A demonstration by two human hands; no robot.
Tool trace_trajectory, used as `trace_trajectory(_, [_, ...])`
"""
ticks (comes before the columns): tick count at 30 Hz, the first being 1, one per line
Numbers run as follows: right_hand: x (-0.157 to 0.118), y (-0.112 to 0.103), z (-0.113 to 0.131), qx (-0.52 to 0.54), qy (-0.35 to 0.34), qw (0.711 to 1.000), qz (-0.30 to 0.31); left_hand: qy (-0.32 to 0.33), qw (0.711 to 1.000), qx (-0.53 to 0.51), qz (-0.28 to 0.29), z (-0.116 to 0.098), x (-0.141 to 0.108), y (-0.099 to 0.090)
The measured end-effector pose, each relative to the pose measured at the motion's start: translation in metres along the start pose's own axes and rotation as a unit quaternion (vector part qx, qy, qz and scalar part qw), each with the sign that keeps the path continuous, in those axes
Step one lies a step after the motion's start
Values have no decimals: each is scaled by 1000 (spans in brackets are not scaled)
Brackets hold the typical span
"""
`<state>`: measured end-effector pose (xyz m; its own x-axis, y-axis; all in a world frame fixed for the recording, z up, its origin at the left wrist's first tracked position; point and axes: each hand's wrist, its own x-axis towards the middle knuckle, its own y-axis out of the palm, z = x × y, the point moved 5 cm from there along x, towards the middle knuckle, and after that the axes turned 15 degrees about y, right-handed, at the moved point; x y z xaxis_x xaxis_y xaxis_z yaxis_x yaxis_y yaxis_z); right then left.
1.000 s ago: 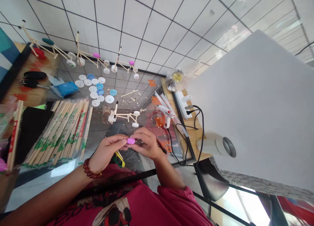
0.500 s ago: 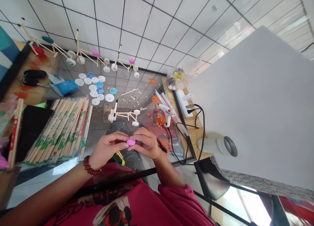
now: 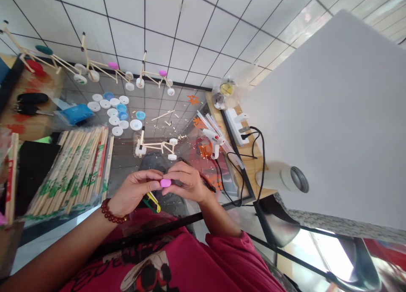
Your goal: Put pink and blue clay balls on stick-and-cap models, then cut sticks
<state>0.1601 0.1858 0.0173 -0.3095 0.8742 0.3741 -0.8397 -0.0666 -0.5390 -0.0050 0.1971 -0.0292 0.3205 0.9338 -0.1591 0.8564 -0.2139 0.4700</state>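
Between the fingertips of both hands is a small smooth pink lump of modelling clay (image 3: 165, 183). My left hand (image 3: 135, 190), with a beaded bracelet at the wrist, pinches it from the left. From the right, my right hand (image 3: 185, 182) holds it with thumb and fingers. Just beyond the hands stands a small tricycle model (image 3: 157, 146) of wooden sticks with white bottle-cap wheels and a black-tipped handlebar. Under my left hand lies a yellow-green cutter (image 3: 154, 202), partly hidden. A red-handled tool (image 3: 207, 183) shows partly behind my right hand.
Three similar models, one with a pink seat (image 3: 163, 73), line the far edge. Bottle caps (image 3: 114, 112) and bagged chopsticks (image 3: 71, 169) lie left. A white glue gun (image 3: 214, 142), glue sticks (image 3: 218, 135), cables and a power strip (image 3: 235, 125) are right, near a bottle (image 3: 279, 178).
The view has shifted slightly, so most things sit a little further left in the picture. Both hands still hold the pink clay, with its shape looking slightly different.
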Motion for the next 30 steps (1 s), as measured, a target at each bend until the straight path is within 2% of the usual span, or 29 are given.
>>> trace_trajectory(2, [0,0,-1,-1,15,1000,-8,32,999,17,6,1,0,-1])
trace_trajectory(6, [-1,0,2,0,-18,999,-28,61,997,40,2,5,0,-4])
trace_trajectory(15, [0,1,0,-45,-4,999,-10,15,999,35,14,1,0,-1])
trace_trajectory(19, [1,-1,4,-48,-12,999,-15,-4,997,51,51,0,-2,5])
trace_trajectory(22, [0,0,5,-61,-28,998,-19,18,995,66,68,-3,-3,9])
trace_trajectory(26, [-3,6,3,-93,-41,995,1,68,990,108,59,-8,-4,9])
trace_trajectory(30, [-2,7,5,-90,-44,995,3,75,988,120,62,-12,-5,11])
